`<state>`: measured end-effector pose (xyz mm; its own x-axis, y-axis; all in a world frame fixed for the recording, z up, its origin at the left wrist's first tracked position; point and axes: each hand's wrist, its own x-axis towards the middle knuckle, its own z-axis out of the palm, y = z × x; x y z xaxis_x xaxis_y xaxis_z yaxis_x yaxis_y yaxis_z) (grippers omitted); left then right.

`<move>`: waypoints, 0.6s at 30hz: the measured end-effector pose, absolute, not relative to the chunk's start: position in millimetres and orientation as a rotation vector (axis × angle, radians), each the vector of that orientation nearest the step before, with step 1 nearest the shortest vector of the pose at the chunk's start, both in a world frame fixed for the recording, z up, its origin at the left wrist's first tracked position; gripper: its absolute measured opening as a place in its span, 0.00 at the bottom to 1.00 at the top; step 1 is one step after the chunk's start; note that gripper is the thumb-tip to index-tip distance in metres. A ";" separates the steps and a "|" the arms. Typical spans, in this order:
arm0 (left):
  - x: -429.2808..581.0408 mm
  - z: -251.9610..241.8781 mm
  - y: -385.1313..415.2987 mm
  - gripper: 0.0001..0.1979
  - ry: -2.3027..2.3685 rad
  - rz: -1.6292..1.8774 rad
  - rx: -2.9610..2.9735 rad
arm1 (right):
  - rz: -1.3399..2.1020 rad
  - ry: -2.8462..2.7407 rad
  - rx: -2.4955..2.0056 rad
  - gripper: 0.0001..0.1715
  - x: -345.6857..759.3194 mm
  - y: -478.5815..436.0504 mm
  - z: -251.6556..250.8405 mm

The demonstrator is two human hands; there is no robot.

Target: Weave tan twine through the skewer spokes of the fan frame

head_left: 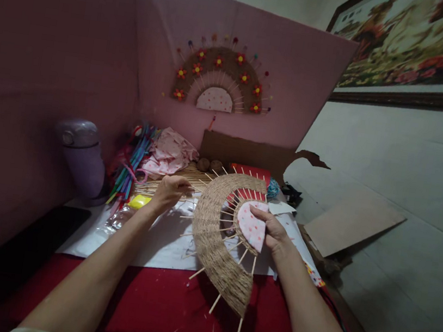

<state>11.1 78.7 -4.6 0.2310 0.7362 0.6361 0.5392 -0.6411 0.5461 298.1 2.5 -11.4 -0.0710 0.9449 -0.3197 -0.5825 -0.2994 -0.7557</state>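
Observation:
My right hand [272,229] grips a half-round woven fan [211,241] at its hub, thumb lying on the pale pink dotted cloth patch [251,225]. Brown twine is woven in a wide band over thin wooden sticks, whose ends poke out past the outer edge. The fan is held on its side above the table, curved edge facing left. Left of it, my left hand [172,192] is closed in a pinch close to the stick tips; what its fingers hold, if anything, is too small to make out.
A finished-looking fan with red flowers [218,62] hangs on the pink board. At the left stand a lilac bottle [84,160] and coloured pipe cleaners [136,157]. Crumpled pink cloth [171,150], twine balls [210,165] and cardboard [248,152] lie behind. White paper [159,253] covers the red cloth [152,305].

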 end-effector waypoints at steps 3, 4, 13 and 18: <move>11.5 -0.4 77.3 0.09 1.259 1.388 2.381 | 1.651 -0.514 -0.987 0.05 296.1 1.0 -9.1; 11.7 0.4 76.7 0.09 1.271 1.394 2.405 | 1.647 -0.507 -1.003 0.06 295.2 0.3 -7.9; 12.6 1.7 71.6 0.09 1.363 1.332 2.507 | 1.665 -0.518 -1.040 0.06 292.1 -3.4 -3.6; 11.1 6.2 71.1 0.10 1.301 1.394 2.502 | 1.669 -0.547 -1.043 0.07 292.8 -3.3 -3.8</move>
<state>11.1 71.1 6.2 0.2651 0.6560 0.7067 0.6598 -0.6579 0.3631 292.8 -3.3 -3.8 -0.0750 0.9266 -0.3686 -0.5288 -0.3503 -0.7731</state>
